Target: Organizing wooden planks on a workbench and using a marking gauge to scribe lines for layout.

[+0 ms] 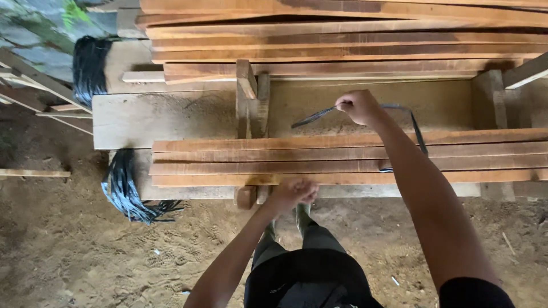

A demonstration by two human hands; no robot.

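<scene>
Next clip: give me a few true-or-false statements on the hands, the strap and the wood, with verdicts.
1. The right hand grips a dark strap. True.
2. The left hand holds a hammer. False: it is a closed fist at the near edge of the slat bundle, with no tool visible.
3. The strap runs over the bundle's far side. True.
4. The floor is tiled. False: the ground is bare dirt.
5. Bundles of black strips hang at left. True.
</scene>
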